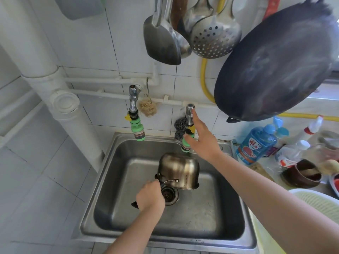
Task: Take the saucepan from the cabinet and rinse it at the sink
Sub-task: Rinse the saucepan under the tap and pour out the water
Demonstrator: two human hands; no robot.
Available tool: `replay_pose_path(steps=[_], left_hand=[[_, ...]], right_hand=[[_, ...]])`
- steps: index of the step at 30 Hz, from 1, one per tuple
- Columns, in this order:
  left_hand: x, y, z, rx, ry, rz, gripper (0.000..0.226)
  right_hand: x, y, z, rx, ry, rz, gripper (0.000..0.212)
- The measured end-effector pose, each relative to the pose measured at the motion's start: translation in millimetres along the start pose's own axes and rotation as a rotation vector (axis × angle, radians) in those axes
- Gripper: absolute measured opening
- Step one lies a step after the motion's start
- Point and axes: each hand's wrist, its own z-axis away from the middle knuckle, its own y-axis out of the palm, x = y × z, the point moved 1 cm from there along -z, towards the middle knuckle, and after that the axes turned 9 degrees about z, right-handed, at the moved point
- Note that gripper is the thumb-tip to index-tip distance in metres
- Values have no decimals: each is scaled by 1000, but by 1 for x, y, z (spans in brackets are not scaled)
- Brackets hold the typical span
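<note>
Left hand (149, 196): curled tight around the black handle of the pan.
Pan (178, 170): upside down, tipped, held over the drain (169, 195) inside the sink (102, 180).
Right hand (200, 138): fingers spread wide, touching the right tap (189, 125), gripping nothing.
Left tap (134, 111): on the wall, nobody touches it.
Wok (275, 65): hangs high on the right.
Spoons (192, 30): hang on the wall above the taps.

Steel saucepan (178, 170) w/ brown scorch streaks – green tap nozzles (138, 129) (blue bottle (255, 144)).
</note>
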Motion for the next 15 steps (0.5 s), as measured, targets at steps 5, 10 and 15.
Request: replay_pose_path(steps=[5,10,15], left_hand=[[-6,2,7,19,45,-25,31],[-8,11,15,61,124,-45,31],[-10,12,21,94,245,-43,33]], right_hand=[[4,-7,-2,20,28,189,92],[-22,-10,30,167,149,129,100],[-93,1,100,387,527,200,99]])
